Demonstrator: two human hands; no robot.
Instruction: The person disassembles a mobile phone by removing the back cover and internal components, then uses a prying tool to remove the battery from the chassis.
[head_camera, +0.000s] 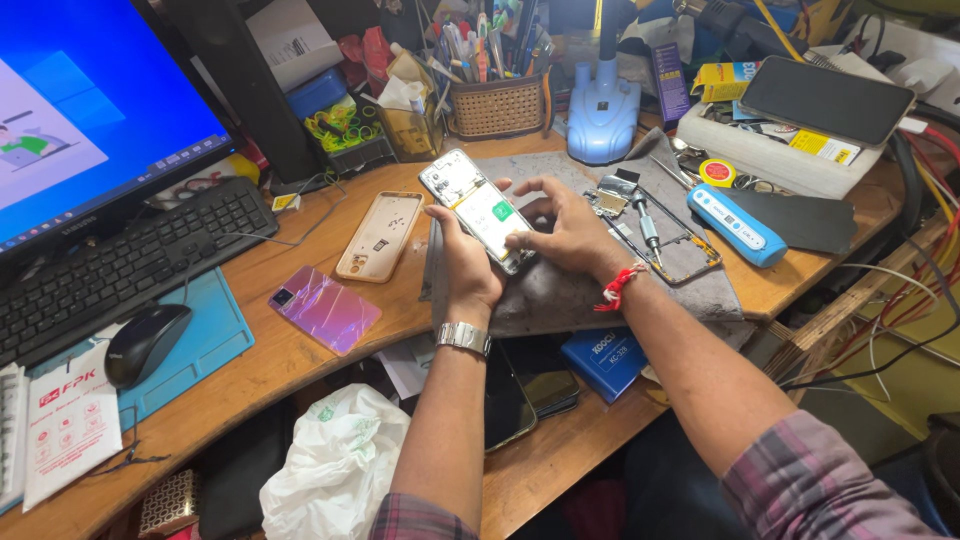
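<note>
Together, two hands, left hand (465, 265) and right hand (560, 225), hold one opened phone (478, 208).

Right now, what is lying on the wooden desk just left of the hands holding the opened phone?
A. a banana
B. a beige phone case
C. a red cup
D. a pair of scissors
B: a beige phone case lies flat on the desk just left of the left hand, which holds the opened phone together with the right hand.
</note>
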